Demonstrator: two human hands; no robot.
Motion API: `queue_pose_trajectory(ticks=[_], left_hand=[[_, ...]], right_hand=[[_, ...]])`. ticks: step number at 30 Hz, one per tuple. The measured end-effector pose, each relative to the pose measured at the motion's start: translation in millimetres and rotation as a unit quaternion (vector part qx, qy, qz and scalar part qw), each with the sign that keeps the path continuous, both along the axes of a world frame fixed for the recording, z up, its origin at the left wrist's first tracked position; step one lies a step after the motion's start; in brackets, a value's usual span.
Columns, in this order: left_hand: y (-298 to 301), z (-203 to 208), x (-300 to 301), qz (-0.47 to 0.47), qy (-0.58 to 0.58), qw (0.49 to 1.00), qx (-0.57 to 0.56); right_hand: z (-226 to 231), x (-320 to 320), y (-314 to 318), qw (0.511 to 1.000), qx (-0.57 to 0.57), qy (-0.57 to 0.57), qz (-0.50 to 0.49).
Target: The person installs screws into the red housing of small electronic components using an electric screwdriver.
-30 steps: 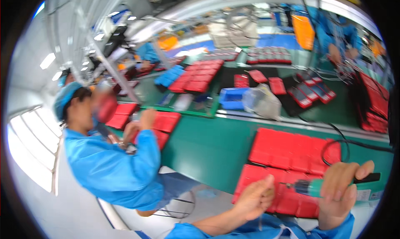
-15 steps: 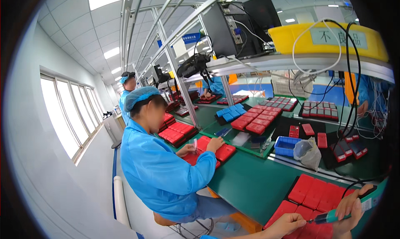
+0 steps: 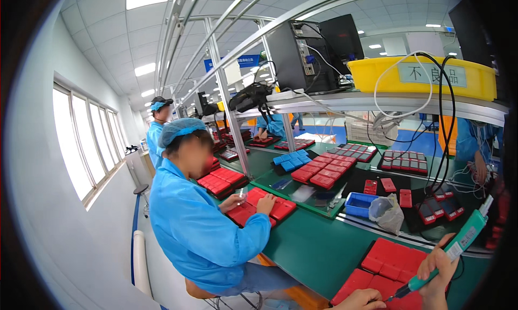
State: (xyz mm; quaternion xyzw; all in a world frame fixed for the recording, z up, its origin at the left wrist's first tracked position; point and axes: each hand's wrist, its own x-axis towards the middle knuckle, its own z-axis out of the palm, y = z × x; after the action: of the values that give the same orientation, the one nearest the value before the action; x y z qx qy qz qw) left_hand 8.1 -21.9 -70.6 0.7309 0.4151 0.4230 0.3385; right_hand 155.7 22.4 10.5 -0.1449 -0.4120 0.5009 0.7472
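Fingers of the right hand (image 3: 440,268) are wrapped around the green electric screwdriver (image 3: 465,235), closed on its body, at the near right. On the left hand (image 3: 366,299) the fingers are bent, with the tips just beside the bit (image 3: 390,297); whether they pinch some small thing, I cannot tell, because the near edge cuts this hand. Red cases (image 3: 394,260) lie on the green table (image 3: 307,245), to the left of the right hand and on the far side of the left fingertips. The tool is tilted, its rear end to the far right. For good work, I think, it is better to hold it more upright over a case, keep the left fingertips clear of the turning bit, and press straight and gently.
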Motion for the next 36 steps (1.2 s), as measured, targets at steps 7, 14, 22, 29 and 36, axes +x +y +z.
queue_pose_trajectory(ticks=[7, 14, 22, 29, 36], left_hand=[[4.4, -16.2, -0.5, -0.019, 0.051, 0.988, 0.145], [24.9, -22.2, -51.2, -0.043, -0.578, 0.725, -0.373], [10.2, -20.1, -70.3, 0.000, -0.671, 0.618, -0.411], [-2.6, -24.4, -74.2, 0.004, -0.698, 0.572, -0.432], [-3.2, -35.5, -78.6, -0.037, -0.720, 0.559, -0.409]], right_hand=[[7.0, 2.4, -5.2, 0.997, -0.023, -0.029, 0.070], [11.0, 6.5, -1.2, 0.989, 0.105, -0.098, 0.024], [-29.6, 4.8, 10.9, 0.946, 0.212, -0.227, 0.091], [-33.5, -12.1, 24.6, 0.931, 0.217, -0.269, 0.117], [-33.1, -17.9, 26.3, 0.933, 0.197, -0.272, 0.128]])
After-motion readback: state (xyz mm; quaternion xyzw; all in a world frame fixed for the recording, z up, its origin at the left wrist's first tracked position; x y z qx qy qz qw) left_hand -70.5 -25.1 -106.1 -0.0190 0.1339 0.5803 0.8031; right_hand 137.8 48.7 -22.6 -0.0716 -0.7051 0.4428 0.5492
